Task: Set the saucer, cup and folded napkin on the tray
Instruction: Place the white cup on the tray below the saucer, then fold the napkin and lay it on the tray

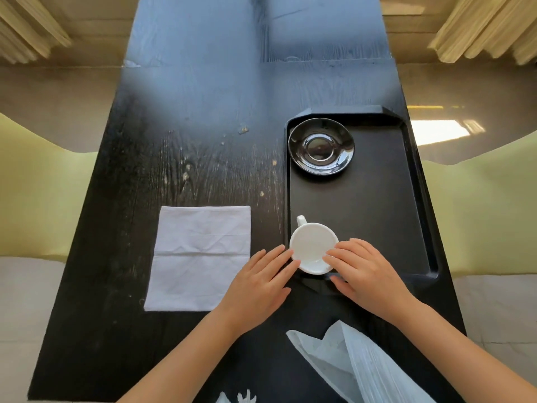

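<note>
Hands meet at a white cup near the bottom of the head view. The left hand lies with its fingers stretched flat, their tips against the cup's left side. The right hand mirrors it, fingers spread and resting on the cup's right rim and side. Neither hand is curled; they press the cup between them from both sides. The cup sits at the near left corner of a black tray, with its small handle pointing away from the person. Whether its base rests fully on the tray floor or on the rim cannot be told.

A glossy black saucer lies in the far left corner of the tray, well apart from the cup. A white napkin, folded into a rectangle with visible creases, lies flat on the dark wooden table, left of the tray and just beside the left hand. Pale pleated fabric hangs in the near foreground between the forearms.
</note>
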A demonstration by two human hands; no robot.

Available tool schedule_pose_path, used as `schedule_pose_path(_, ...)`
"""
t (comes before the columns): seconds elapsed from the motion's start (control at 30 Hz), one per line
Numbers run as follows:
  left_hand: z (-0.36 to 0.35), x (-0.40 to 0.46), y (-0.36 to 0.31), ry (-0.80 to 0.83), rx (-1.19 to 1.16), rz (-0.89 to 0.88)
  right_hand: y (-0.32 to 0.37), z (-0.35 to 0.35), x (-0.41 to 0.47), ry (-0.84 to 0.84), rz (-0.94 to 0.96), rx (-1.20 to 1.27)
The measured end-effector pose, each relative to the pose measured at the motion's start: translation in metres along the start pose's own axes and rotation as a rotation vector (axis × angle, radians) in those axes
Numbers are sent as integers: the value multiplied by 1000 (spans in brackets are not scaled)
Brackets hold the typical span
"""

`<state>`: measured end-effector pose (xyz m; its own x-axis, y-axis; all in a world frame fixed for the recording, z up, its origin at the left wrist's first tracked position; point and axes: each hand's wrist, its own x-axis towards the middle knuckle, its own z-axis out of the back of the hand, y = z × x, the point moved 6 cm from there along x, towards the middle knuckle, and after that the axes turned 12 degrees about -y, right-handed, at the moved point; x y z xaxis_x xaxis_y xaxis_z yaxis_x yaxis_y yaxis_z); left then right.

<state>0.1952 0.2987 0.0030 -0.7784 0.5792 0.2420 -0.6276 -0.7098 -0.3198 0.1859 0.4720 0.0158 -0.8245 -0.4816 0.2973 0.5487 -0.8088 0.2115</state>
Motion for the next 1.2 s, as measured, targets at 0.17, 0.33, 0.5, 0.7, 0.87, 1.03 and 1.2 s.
schedule_pose_path(0.17, 38, -42, 37, 8, 52, 161, 42, 18, 18, -85, -277, -50)
schedule_pose_path(0.33, 69, -100, 86, 37, 114, 372, 131, -4, 36, -145, -438, 11)
schedule_pose_path(0.5, 62, -144, 119, 202, 191, 388, 197, -69, 39, 82, -429, -42)
schedule_pose_path(0.7, 32, -159, 140, 385, 250, 305, 197, -117, 34, 275, -332, -121)
schedule_pose_path(0.87, 36, -153, 140, 364, 336, 69, 188, -118, 37, 221, -105, -147)
schedule_pose_path(1.03, 43, -156, 146, 353, 338, -63, 183, -107, 38, 134, 39, -137)
schedule_pose_path(1.2, 47, -164, 156, 298, 213, -19, 180, -106, 35, 94, 29, -74)
